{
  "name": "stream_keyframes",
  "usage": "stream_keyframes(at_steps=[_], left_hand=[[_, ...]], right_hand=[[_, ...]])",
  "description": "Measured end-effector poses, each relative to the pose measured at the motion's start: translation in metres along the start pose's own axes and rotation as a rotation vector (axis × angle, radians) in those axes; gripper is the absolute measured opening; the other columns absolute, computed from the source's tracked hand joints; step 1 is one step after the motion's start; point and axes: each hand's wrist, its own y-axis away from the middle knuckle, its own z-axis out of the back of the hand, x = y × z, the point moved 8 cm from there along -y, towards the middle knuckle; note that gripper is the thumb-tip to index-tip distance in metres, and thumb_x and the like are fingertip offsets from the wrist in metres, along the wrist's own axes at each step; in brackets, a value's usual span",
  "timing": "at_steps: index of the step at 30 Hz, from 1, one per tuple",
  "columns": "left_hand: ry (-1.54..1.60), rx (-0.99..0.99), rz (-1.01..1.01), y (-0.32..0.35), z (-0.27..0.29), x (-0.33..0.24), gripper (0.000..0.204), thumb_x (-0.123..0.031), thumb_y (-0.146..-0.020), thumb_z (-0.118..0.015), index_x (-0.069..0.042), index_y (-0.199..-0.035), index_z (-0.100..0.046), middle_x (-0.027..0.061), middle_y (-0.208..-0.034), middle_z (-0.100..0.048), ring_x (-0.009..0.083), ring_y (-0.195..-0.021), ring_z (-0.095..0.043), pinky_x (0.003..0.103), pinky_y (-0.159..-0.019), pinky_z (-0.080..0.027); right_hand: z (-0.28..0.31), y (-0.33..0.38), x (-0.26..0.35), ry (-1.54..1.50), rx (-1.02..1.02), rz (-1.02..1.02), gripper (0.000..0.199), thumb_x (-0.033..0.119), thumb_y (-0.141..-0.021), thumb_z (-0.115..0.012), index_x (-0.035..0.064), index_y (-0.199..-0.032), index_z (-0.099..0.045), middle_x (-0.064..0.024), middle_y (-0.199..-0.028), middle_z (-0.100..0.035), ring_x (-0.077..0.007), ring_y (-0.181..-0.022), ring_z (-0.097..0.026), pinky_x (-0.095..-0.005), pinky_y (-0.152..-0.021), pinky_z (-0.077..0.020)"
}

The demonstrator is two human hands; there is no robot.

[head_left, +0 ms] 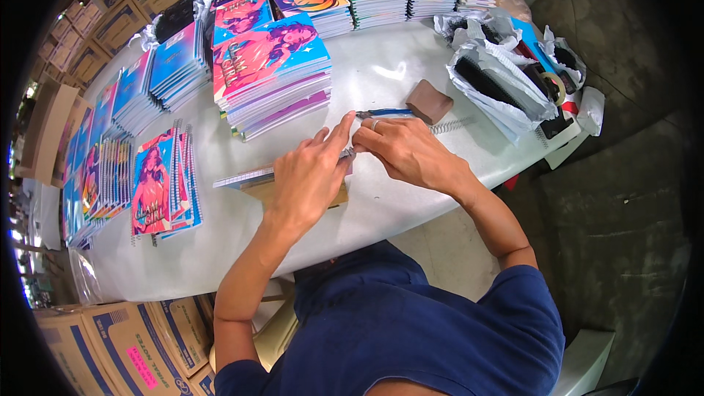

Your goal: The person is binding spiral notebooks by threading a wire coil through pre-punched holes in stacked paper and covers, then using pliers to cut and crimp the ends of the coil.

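Note:
A notebook [243,178] is tilted up on its edge in front of me, its page edges and brown card showing. My left hand [308,180] is closed around it, covering most of it, with the index finger stretched forward. A wire spiral [347,153] shows at the notebook's right end. My right hand [411,148] pinches at that end, thumb and fingers together; its fingertips hide the exact grip. Just beyond the right hand lie blue-handled pliers [389,111], a brown block [429,102] and a loose wire coil [449,127].
Stacked illustrated notebooks [275,66] fill the table's far side. Spiral-bound notebooks [155,185] lie at left, beside more stacks [176,59]. Paper-wrapped bundles of black coils [488,84] and a tape roll [554,88] are at right. Cardboard boxes [125,345] stand below left.

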Motion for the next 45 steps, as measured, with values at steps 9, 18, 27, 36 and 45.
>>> stream_keyframes(at_steps=[9, 18, 27, 36, 45], left_hand=[[-0.095, 0.192, -0.082, 0.007, -0.013, -0.005, 0.065, -0.038, -0.085, -0.065, -0.017, -0.142, -0.042, 0.0143, -0.131, -0.057, 0.0357, -0.1, -0.065, 0.046, -0.071, -0.055], [-0.126, 0.269, -0.094, 0.003, -0.012, -0.014, 0.071, -0.037, -0.081, -0.068, -0.025, -0.145, -0.039, 0.0093, -0.137, -0.053, 0.0357, -0.113, -0.059, 0.044, -0.085, -0.052], [-0.043, -0.068, 0.113, 0.005, 0.011, 0.014, 0.093, -0.017, -0.075, -0.077, -0.022, -0.152, -0.024, 0.0105, -0.129, -0.06, 0.035, -0.106, -0.062, 0.044, -0.086, -0.049], [-0.015, -0.155, 0.103, 0.01, 0.018, 0.027, 0.097, -0.027, -0.068, -0.081, -0.022, -0.15, -0.029, 0.0109, -0.123, -0.064, 0.033, -0.105, -0.062, 0.043, -0.085, -0.051], [-0.013, -0.221, 0.106, 0.019, 0.025, 0.04, 0.101, -0.034, -0.063, -0.081, -0.022, -0.15, -0.03, 0.0114, -0.118, -0.066, 0.0325, -0.098, -0.066, 0.048, -0.1, -0.046]], right_hand=[[-0.01, 0.016, -0.066, -0.469, 0.107, -0.153, 0.024, 0.021, -0.089, -0.064, 0.0039, -0.105, -0.06, -0.0206, -0.081, -0.063, -0.0319, -0.075, -0.064, -0.0418, -0.067, -0.0492], [-0.014, 0.081, -0.221, 0.1, 0.268, -0.67, 0.05, 0.047, -0.076, -0.072, 0.0144, -0.113, -0.065, -0.012, -0.102, -0.065, -0.0302, -0.094, -0.063, -0.0431, -0.08, -0.0494], [-0.041, -0.01, -0.08, -0.925, 0.357, -0.236, 0.043, 0.04, -0.088, -0.068, 0.0024, -0.108, -0.072, -0.0055, -0.099, -0.071, -0.012, -0.094, -0.06, -0.0295, -0.086, -0.0476], [-0.046, -0.013, -0.082, -1.207, 0.264, -0.141, 0.038, 0.031, -0.092, -0.064, -0.0031, -0.109, -0.07, -0.0118, -0.113, -0.069, -0.0199, -0.096, -0.063, -0.0325, -0.091, -0.0466], [-0.052, -0.021, -0.073, -1.494, 0.25, -0.229, 0.041, 0.031, -0.091, -0.064, -0.0064, -0.107, -0.069, -0.0179, -0.117, -0.065, -0.0248, -0.109, -0.059, -0.0374, -0.096, -0.0437]])
